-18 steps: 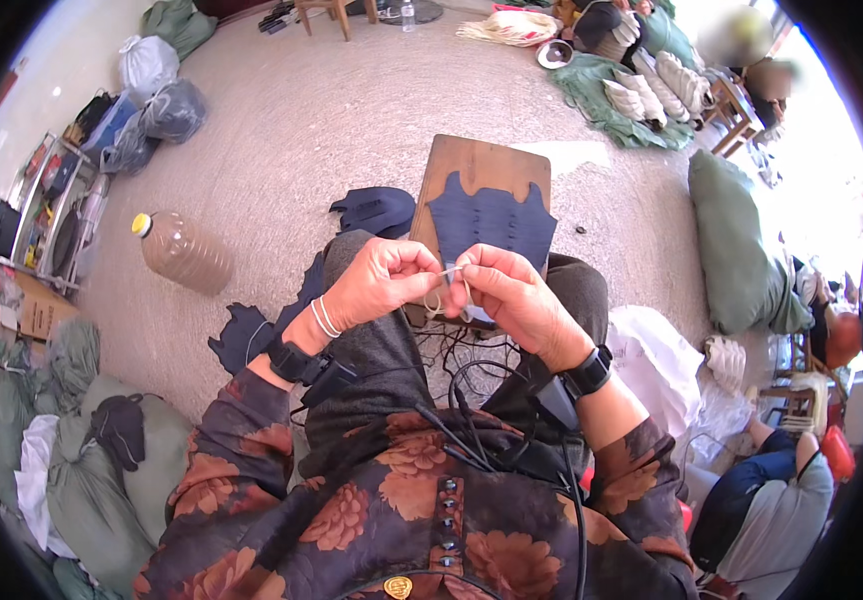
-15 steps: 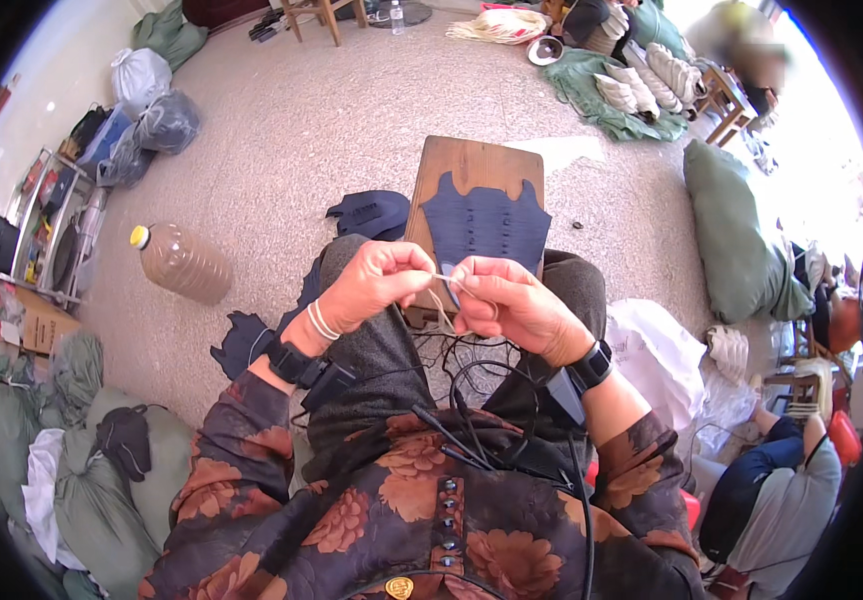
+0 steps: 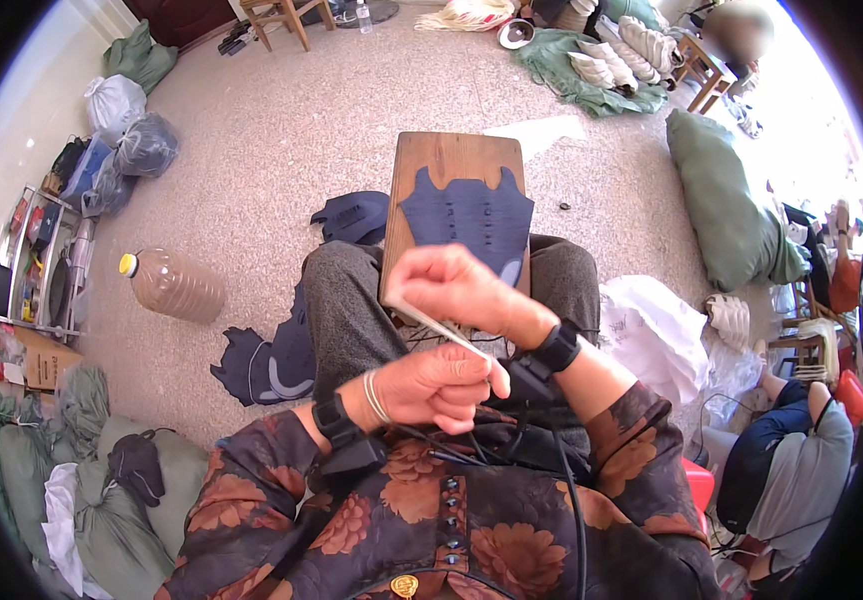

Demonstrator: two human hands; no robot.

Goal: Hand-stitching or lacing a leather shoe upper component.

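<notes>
A length of white cord [image 3: 443, 328] is stretched between my hands above my lap. My left hand [image 3: 436, 385] is closed round its lower end, close to my body. Farther out, my right hand [image 3: 463, 290] reaches over to the left with its fingers closed on the cord's other end. Just beyond the hands, a dark navy cut piece [image 3: 469, 215] with two rows of small slits and pointed corners lies flat on a wooden board [image 3: 433, 150]. The right hand covers part of the board's near end.
More navy pieces lie on the floor beyond [image 3: 353, 215] and beside [image 3: 269, 362] my left knee. A yellow-capped plastic jug [image 3: 179, 285] stands at left. Green sacks [image 3: 726, 200] and white cloth [image 3: 654, 335] are at right, where another person [image 3: 786, 460] sits. Black cables cross my lap.
The hands were side by side, fingertips together at the cord. Now the left has dropped toward my body, the right has swung left above it, and the cord is taut between them.
</notes>
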